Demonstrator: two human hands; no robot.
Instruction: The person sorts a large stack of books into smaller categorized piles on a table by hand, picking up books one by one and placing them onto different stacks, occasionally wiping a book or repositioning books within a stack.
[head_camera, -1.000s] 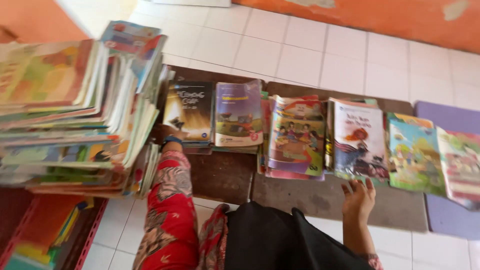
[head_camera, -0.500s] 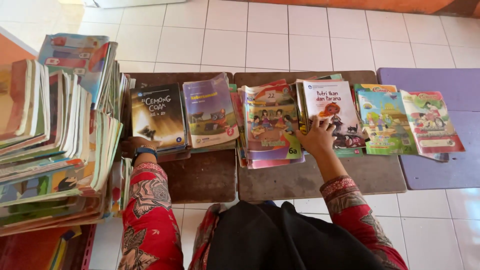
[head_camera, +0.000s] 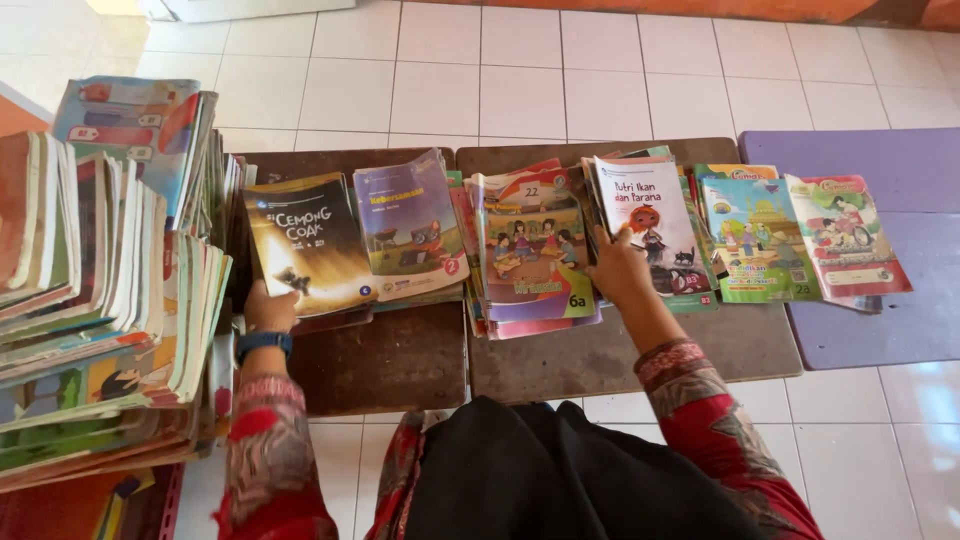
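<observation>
Hands work at two separate stacks in a row of children's books. The right hand (head_camera: 618, 268) rests on the left edge of a white-covered book (head_camera: 650, 235), fingers spread flat against the cover rather than closed round it; that book tops a pile near the middle of the brown table (head_camera: 620, 360). The left hand (head_camera: 270, 305) sits at the lower edge of a dark-covered book (head_camera: 308, 245) at the row's left end; whether its fingers grip under the cover cannot be told.

Step in hand, as judged: sorting or squaring the piles, with the white-covered book being placed or slid. The next move calls for a light sideways push or a pinch at the cover edge, keeping the pile beneath from shifting.

The white-covered book is thin, soft-bound and slightly fanned over its neighbours. A purple-covered book (head_camera: 410, 225) lies just beside the dark one; a green-covered book (head_camera: 755, 240) lies to the right. A tall, leaning heap of books (head_camera: 100, 290) stands at the far left.
</observation>
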